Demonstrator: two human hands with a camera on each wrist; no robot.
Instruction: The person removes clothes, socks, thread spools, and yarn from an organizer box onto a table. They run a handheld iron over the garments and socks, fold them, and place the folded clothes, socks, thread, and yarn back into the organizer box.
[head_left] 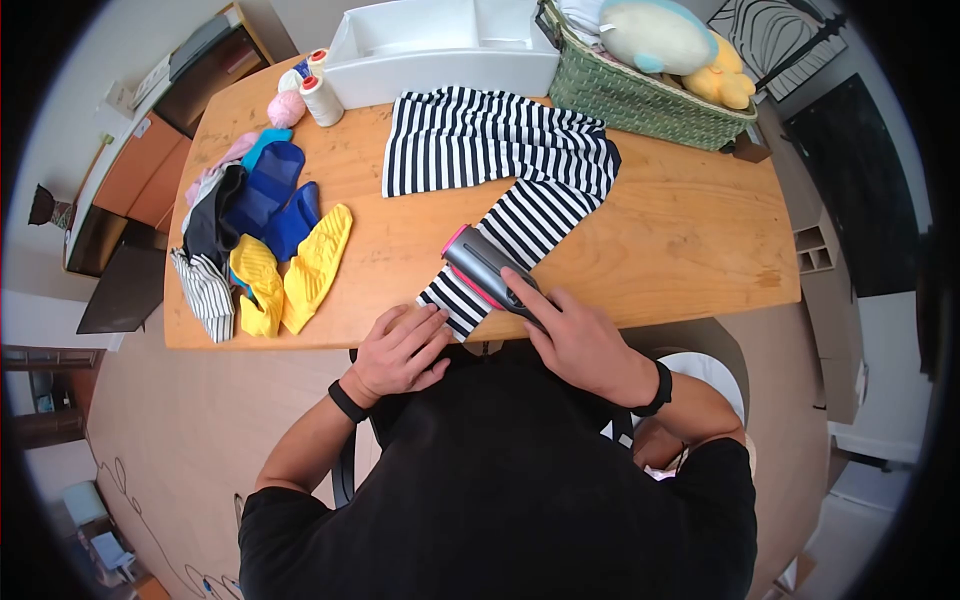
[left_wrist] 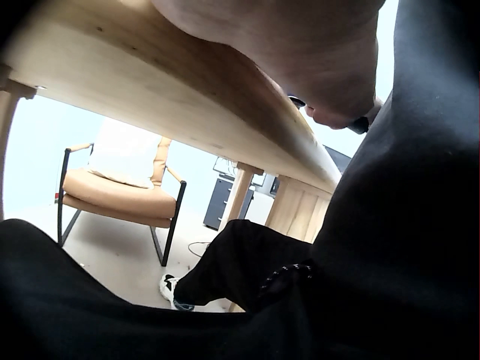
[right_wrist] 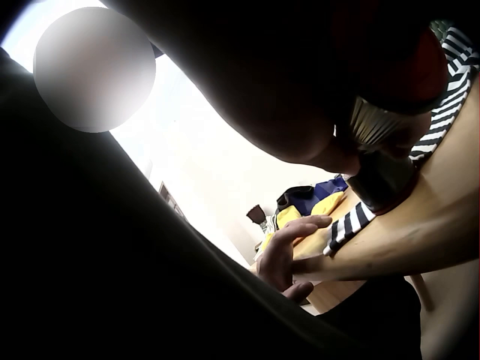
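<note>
A black-and-white striped long-sleeved shirt (head_left: 460, 140) lies on the wooden table (head_left: 690, 230), one sleeve stretched toward the person. My right hand (head_left: 585, 345) grips the handle of a grey, iron-like hand-held appliance (head_left: 485, 265) with a pink edge. Its index finger extends along the top, and the appliance lies over the lower sleeve. At the table's front edge my left hand (head_left: 402, 350) rests its fingers by the cuff, thumb apart from them in the right wrist view. The left wrist view shows mostly the table's underside.
Left on the table is a pile of clothes, including a yellow garment (head_left: 318, 270) and a blue one (head_left: 270, 190). Thread spools (head_left: 322, 102) stand behind it. A white divided box (head_left: 440, 75) and a green basket (head_left: 640, 100) of plush toys line the back.
</note>
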